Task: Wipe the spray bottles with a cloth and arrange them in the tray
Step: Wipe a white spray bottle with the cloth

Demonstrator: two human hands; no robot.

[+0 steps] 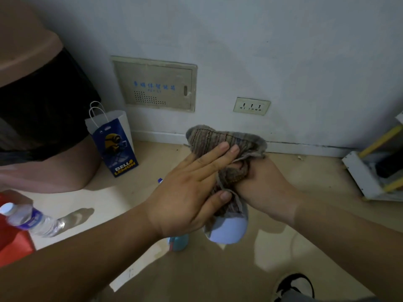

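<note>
Your right hand (pixel 261 186) was curled round the cloth (pixel 218 140) bunched over the spray bottle (pixel 227 231) — both held mid-air between your hands. Bottle's long axis ran near-vertical in view: pale base down toward you, top hidden in cloth. Left hand (pixel 185 199) — fingers straight, pressing the cloth.

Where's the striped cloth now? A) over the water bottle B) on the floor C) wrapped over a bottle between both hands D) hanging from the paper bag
C: the cloth covers the pale bottle, left hand flat on it, right hand gripping it.
</note>
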